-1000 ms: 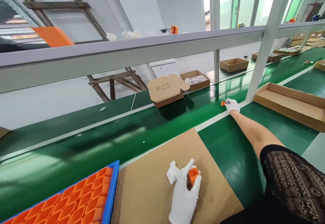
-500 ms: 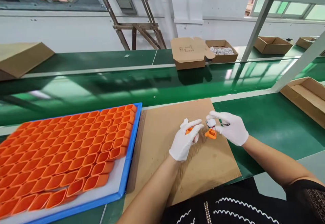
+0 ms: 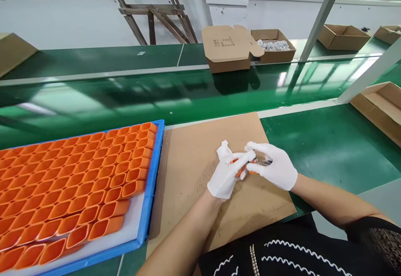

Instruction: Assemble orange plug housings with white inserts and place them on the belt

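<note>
Head view shows the left hand (image 3: 226, 175) and right hand (image 3: 275, 168) pinching small orange parts (image 3: 242, 168) together at frame centre; misaligned pressing could make them slip onto the cardboard (image 3: 194, 163).

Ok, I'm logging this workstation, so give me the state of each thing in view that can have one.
left hand: gloved, shut on an orange shell.
right hand: gloved, pressing an orange insert against that shell.
blue tray: filled with rows of orange shells lying on their sides.
flat brown box: closed.
box of white parts: open, partly filled.
cardboard sheet: flat under the hands.
</note>
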A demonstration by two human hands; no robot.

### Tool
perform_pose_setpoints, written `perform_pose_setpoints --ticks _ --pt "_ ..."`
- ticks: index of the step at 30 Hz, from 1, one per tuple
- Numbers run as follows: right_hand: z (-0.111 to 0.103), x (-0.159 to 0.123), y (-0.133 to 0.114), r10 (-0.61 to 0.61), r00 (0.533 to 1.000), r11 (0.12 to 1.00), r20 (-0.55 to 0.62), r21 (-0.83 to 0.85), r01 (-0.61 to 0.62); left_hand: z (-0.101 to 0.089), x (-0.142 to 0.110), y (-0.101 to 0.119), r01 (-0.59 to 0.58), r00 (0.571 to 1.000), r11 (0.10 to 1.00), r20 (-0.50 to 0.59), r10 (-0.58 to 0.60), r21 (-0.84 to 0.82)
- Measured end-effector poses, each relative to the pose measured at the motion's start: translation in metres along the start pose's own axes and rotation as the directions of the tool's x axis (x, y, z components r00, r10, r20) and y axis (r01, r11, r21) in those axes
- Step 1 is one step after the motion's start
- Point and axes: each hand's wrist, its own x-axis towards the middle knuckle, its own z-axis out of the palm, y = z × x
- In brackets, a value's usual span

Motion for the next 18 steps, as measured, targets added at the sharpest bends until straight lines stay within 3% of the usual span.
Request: perform_pose_setpoints --ticks 3,8,15,18 --pt "0.002 0.000 0.011 -0.083 0.996 0.995 0.014 -0.054 0.083 0.000 0.001 0.000 0.094 0.993 0.993 0.073 -0.088 -0.075" --pt "-0.007 0.003 0.018 -0.134 0.979 0.990 0.153 0.069 0.125 -0.006 0.003 -0.006 0.062 0.998 0.998 -0.004 -0.062 -0.006" --pt "-0.006 0.007 0.016 0.133 0.983 0.960 0.126 0.231 -0.159 -0.008 0.003 -0.002 0.102 0.991 0.995 0.090 -0.103 0.024" --pt "-0.007 0.008 0.015 0.204 0.972 0.919 0.118 0.319 -0.232 -0.010 0.005 -0.005 0.004 0.996 0.988 0.092 -0.018 0.153"
